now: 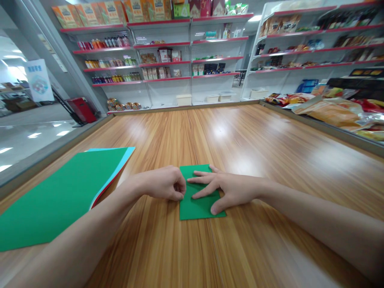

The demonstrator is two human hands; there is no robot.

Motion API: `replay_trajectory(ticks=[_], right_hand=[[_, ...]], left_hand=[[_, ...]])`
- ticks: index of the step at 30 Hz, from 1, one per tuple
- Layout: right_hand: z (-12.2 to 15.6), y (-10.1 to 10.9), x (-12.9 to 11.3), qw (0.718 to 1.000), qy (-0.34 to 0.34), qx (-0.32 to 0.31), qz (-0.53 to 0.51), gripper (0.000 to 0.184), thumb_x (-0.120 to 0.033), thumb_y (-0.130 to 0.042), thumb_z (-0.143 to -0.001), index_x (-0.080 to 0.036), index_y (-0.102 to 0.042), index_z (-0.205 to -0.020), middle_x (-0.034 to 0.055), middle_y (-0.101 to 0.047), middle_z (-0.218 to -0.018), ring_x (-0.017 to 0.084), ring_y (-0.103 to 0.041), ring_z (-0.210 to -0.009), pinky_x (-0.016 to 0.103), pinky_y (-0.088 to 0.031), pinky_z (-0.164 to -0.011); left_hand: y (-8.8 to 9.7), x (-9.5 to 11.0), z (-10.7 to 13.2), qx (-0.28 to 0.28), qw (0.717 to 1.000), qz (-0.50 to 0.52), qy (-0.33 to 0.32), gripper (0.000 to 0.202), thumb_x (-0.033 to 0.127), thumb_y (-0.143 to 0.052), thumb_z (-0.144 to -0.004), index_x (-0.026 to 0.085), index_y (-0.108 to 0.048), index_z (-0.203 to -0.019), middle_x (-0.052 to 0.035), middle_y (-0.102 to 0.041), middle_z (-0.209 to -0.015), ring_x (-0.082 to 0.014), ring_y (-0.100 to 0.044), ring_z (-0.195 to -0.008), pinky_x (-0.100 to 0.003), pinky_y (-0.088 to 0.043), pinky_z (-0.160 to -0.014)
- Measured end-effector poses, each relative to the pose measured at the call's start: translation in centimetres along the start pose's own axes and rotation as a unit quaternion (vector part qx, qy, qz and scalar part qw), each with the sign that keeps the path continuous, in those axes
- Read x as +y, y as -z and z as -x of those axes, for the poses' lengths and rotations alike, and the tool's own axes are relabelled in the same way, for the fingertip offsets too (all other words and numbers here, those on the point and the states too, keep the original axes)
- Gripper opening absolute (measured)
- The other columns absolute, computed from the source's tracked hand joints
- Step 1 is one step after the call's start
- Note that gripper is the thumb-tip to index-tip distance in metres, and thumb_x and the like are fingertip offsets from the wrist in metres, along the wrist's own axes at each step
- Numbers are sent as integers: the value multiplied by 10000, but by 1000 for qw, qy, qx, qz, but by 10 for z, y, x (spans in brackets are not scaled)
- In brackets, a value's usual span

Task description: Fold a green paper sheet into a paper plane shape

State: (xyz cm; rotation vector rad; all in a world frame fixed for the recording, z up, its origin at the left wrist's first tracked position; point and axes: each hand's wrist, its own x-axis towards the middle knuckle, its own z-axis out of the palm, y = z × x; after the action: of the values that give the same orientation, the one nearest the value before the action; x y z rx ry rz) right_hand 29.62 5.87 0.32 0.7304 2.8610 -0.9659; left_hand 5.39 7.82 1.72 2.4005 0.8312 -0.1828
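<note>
A small folded green paper (198,206) lies on the wooden table (240,144) in front of me. My right hand (223,189) rests flat on the paper, fingers spread and pointing left. My left hand (166,183) is curled into a loose fist at the paper's left edge, its fingertips pinched against that edge.
A stack of coloured sheets with a large green one on top (57,196) lies at the left, blue and red edges showing beneath. Snack bags (333,110) are piled along the right. Store shelves with goods (168,52) stand beyond the table.
</note>
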Motion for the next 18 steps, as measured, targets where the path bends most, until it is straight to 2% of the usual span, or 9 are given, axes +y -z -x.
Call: replay_trajectory(ticks=[4,9,11,18], right_hand=[[0,-1,0,1000,-7,10,0,529,-426,-649,-818,-385,-510,-1327,-20,-249,-1553,303,-112,-1446,570,0,-1139],[3,-3,6,999,-32,34,12,571,-451,-654,-813,-375,-482,-1352,0,-203,-1566,317,-107,-1445,581,31,-1131],[3,-3,8,999,-28,41,8,568,-445,-661,-809,-381,-487,-1346,-3,-209,-1564,327,-118,-1441,585,39,-1129],[4,-2,6,999,-32,35,9,568,-444,-656,-814,-380,-482,-1350,-3,-203,-1566,316,-108,-1444,579,48,-1130]], left_hand=[[0,-1,1,12,999,-30,-15,116,157,-577,-739,161,-694,-738,25,-631,-604,-81,-517,-522,-173,-343,-497],[-4,-10,-2,116,989,-85,-28,141,156,-555,-780,136,-689,-743,4,-639,-639,-86,-529,-565,-192,-347,-550],[-6,-14,-5,138,986,-88,-26,155,168,-549,-795,129,-692,-749,-2,-642,-642,-89,-531,-570,-197,-341,-551],[-7,-18,-7,135,988,-69,-28,153,180,-550,-796,125,-682,-741,12,-618,-624,-82,-514,-561,-190,-330,-535]])
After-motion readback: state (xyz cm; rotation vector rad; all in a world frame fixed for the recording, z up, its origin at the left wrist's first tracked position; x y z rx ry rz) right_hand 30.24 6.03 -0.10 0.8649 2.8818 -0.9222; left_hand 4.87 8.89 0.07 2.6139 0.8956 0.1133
